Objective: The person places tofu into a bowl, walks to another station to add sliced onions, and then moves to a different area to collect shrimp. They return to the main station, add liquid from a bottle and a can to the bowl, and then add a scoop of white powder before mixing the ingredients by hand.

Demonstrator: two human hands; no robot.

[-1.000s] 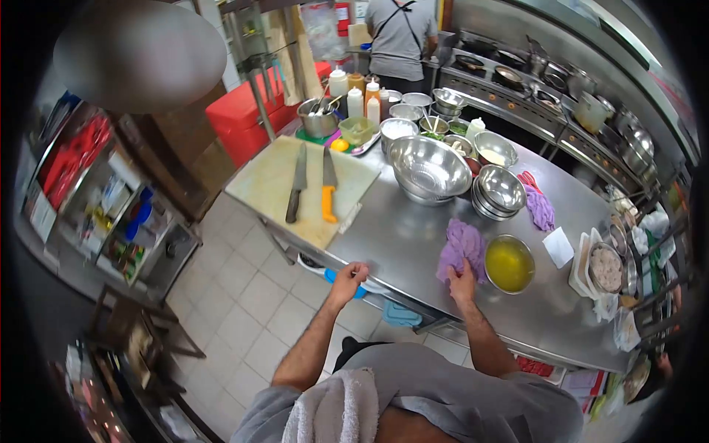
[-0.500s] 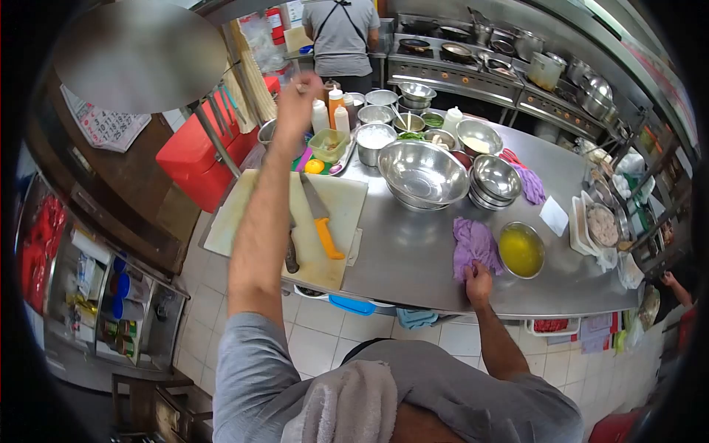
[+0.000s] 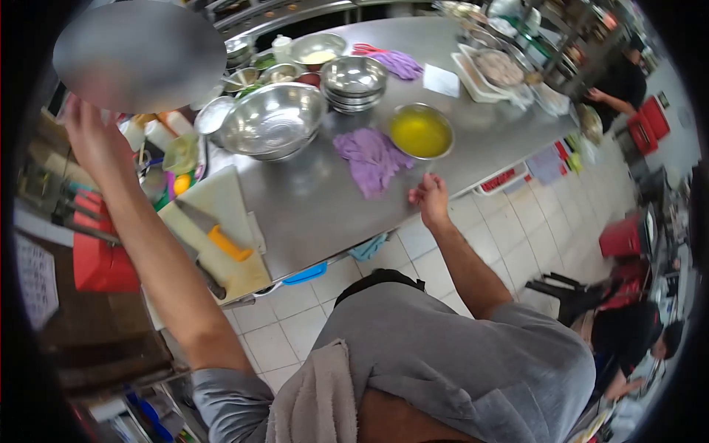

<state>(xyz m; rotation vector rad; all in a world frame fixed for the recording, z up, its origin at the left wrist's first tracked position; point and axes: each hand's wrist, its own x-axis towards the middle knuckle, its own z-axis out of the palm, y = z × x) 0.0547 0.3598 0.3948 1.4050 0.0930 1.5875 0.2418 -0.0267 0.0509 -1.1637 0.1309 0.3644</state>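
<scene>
My left hand (image 3: 96, 144) is raised at the upper left, above the squeeze bottles (image 3: 159, 134); a blurred round patch covers its fingertips, so its grip cannot be made out. Loosely bent and apart, the fingers of my right hand (image 3: 432, 198) hold nothing by the table's front edge. Just beyond that hand are a crumpled purple cloth (image 3: 367, 164) and a metal bowl of yellow liquid (image 3: 422, 131). On a cutting board (image 3: 233, 199) to the left lies a knife with an orange handle (image 3: 230, 244). A dark-handled knife (image 3: 212, 282) rests beside it.
The steel table (image 3: 295, 221) carries a large metal bowl (image 3: 273, 122), stacked bowls (image 3: 354, 81), a purple glove (image 3: 399, 64) and white trays (image 3: 473, 77). A red cooler (image 3: 103, 258) stands at the left. People in black (image 3: 626, 81) are at the right.
The view has swung to the right. My right hand has let go of the purple cloth and drawn back to the table edge. My left hand is still raised.
</scene>
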